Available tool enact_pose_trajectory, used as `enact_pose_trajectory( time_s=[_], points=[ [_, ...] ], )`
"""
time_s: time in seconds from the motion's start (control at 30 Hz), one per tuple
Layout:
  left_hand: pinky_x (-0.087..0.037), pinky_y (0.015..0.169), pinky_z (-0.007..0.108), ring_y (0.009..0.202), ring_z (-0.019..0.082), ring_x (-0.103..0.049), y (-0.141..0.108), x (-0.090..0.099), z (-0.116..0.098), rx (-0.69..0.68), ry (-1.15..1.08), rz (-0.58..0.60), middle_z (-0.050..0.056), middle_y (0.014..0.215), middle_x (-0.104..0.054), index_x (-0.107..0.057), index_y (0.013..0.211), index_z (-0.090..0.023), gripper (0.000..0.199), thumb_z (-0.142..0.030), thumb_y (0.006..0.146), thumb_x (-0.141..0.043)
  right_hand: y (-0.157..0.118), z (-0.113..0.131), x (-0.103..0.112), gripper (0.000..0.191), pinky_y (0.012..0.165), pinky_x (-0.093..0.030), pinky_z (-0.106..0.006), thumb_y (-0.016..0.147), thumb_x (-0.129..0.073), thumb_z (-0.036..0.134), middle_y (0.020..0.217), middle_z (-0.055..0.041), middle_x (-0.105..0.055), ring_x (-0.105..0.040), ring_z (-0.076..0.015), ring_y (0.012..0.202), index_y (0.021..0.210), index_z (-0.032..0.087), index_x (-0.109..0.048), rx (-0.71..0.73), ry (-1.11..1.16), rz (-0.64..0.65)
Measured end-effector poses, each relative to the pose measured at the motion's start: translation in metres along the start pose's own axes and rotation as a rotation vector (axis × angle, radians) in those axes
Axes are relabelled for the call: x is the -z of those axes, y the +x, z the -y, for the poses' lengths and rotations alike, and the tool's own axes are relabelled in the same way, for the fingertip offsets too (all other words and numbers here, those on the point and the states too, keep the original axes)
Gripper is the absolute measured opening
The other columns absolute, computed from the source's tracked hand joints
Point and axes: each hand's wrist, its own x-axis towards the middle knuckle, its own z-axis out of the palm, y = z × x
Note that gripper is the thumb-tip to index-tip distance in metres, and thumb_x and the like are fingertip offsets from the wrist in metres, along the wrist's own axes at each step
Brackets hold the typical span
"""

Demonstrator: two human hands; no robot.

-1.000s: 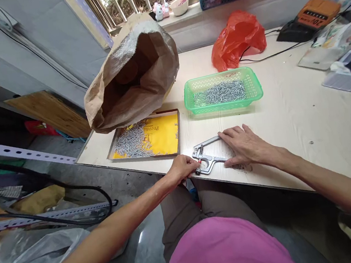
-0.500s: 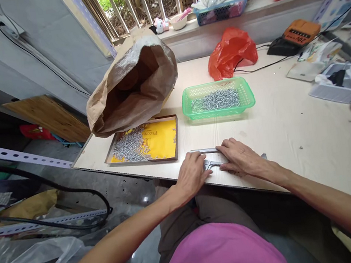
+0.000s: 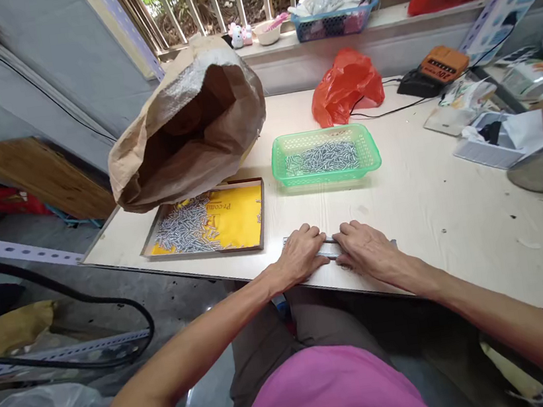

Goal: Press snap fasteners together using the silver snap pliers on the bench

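Observation:
Close to the table's front edge, my left hand (image 3: 303, 253) is closed over the left end of a flat grey metal bar (image 3: 328, 249). My right hand (image 3: 365, 248) grips the same bar farther right, fingers bent and thumb low. Only a short stretch shows between the hands, with dark edges; small tips stick out past each hand. To the left lies a shallow tray (image 3: 262, 221) with a yellow bottom and a heap of small metal pins (image 3: 187, 226). A green plastic basket (image 3: 369, 150) beyond my hands holds more small metal pieces (image 3: 328, 156).
An open brown paper sack (image 3: 234, 115) leans over the tray's back. Behind the basket are a red plastic bag (image 3: 349, 86) and an orange battery (image 3: 443, 63) on a black charger. A white box (image 3: 482, 152) and a metal container (image 3: 538, 175) stand at right.
My hands have come closer together around the metal tool. Its parts, which stood apart with a curved grey piece showing, now lie together as a bar. The view has shifted slightly to the right.

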Motion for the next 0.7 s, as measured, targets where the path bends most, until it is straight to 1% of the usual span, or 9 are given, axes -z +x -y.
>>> enact_pose_trajectory(
  time_s=[0.07, 0.23, 0.3, 0.37, 0.43, 0.47, 0.53, 0.6, 0.7],
  points=[
    [-0.044, 0.075, 0.032, 0.094, 0.021, -0.05, 0.001, -0.001, -0.003, 0.036, -0.018, -0.013, 0.006, 0.096, -0.059, -0.061, 0.096, -0.016, 0.022, -0.034, 0.085, -0.06, -0.002, 0.004, -0.003, 0.011, 0.072, -0.037, -0.031, 0.088, -0.054, 0.024, 0.09, -0.0084, -0.06, -0.053, -0.0207, 0.085, 0.088, 0.015, -0.062, -0.005, 0.009, -0.024],
    [-0.046, 0.075, 0.032, 0.094, 0.021, -0.053, 0.003, -0.006, -0.004, 0.092, -0.038, -0.048, 0.006, 0.092, -0.061, -0.063, 0.086, -0.016, 0.016, -0.031, 0.087, -0.058, -0.004, 0.004, -0.012, 0.017, 0.07, -0.037, -0.029, 0.092, -0.048, 0.024, 0.084, -0.0058, -0.06, -0.053, -0.0178, 0.08, 0.083, 0.018, -0.06, -0.023, 0.037, -0.084],
    [-0.048, 0.078, 0.033, 0.097, 0.022, -0.054, -0.001, -0.011, -0.004, 0.085, -0.037, -0.093, 0.006, 0.095, -0.063, -0.063, 0.092, -0.016, 0.018, -0.032, 0.086, -0.059, -0.004, -0.005, -0.012, 0.015, 0.07, -0.038, -0.029, 0.091, -0.051, 0.028, 0.087, -0.0069, -0.06, -0.053, -0.0188, 0.082, 0.087, 0.018, -0.061, -0.016, 0.055, -0.115],
    [-0.048, 0.088, 0.036, 0.107, 0.023, -0.053, -0.008, -0.022, -0.007, 0.093, -0.021, -0.178, 0.008, 0.11, -0.062, -0.059, 0.107, -0.015, 0.027, -0.032, 0.087, -0.059, -0.002, -0.018, -0.009, 0.019, 0.071, -0.04, -0.029, 0.088, -0.055, 0.035, 0.09, -0.0077, -0.06, -0.054, -0.0195, 0.084, 0.094, 0.018, -0.062, 0.061, 0.118, -0.098],
    [-0.041, 0.101, 0.038, 0.124, 0.024, -0.045, -0.019, -0.037, -0.017, 0.097, 0.02, -0.274, 0.012, 0.13, -0.053, -0.052, 0.121, -0.012, 0.032, -0.023, 0.091, -0.051, 0.0, -0.032, -0.008, 0.027, 0.071, -0.041, -0.028, 0.089, -0.052, 0.04, 0.092, -0.0078, -0.06, -0.055, -0.0186, 0.083, 0.101, 0.018, -0.061, 0.144, 0.209, -0.057],
    [-0.037, 0.106, 0.038, 0.13, 0.024, -0.039, -0.024, -0.044, -0.024, 0.085, 0.039, -0.313, 0.012, 0.137, -0.047, -0.048, 0.126, -0.012, 0.034, -0.018, 0.092, -0.046, 0.002, -0.038, -0.008, 0.03, 0.071, -0.041, -0.028, 0.091, -0.048, 0.041, 0.092, -0.0077, -0.06, -0.056, -0.018, 0.082, 0.105, 0.018, -0.061, 0.157, 0.243, -0.048],
    [-0.032, 0.111, 0.039, 0.137, 0.024, -0.031, -0.033, -0.058, -0.04, 0.031, 0.041, -0.357, 0.01, 0.143, -0.042, -0.046, 0.13, -0.014, 0.036, -0.014, 0.094, -0.038, 0.007, -0.046, -0.011, 0.032, 0.071, -0.041, -0.029, 0.093, -0.043, 0.038, 0.092, -0.0079, -0.061, -0.057, -0.018, 0.08, 0.108, 0.017, -0.06, 0.116, 0.235, -0.075],
    [-0.032, 0.11, 0.042, 0.136, 0.024, -0.032, -0.038, -0.064, -0.055, -0.004, -0.012, -0.364, 0.007, 0.139, -0.047, -0.048, 0.128, -0.018, 0.034, -0.02, 0.096, -0.036, 0.015, -0.049, -0.016, 0.029, 0.071, -0.039, -0.031, 0.093, -0.04, 0.034, 0.089, -0.0079, -0.061, -0.056, -0.0194, 0.08, 0.102, 0.017, -0.062, 0.082, 0.151, -0.125],
    [-0.032, 0.108, 0.045, 0.129, 0.024, -0.042, -0.04, -0.063, -0.067, 0.016, -0.091, -0.354, 0.009, 0.124, -0.058, -0.053, 0.121, -0.018, 0.031, -0.031, 0.097, -0.038, 0.032, -0.048, -0.015, 0.025, 0.071, -0.037, -0.033, 0.091, -0.041, 0.029, 0.083, -0.0074, -0.061, -0.055, -0.0208, 0.081, 0.085, 0.017, -0.063, 0.086, 0.028, -0.157]
  ],
)
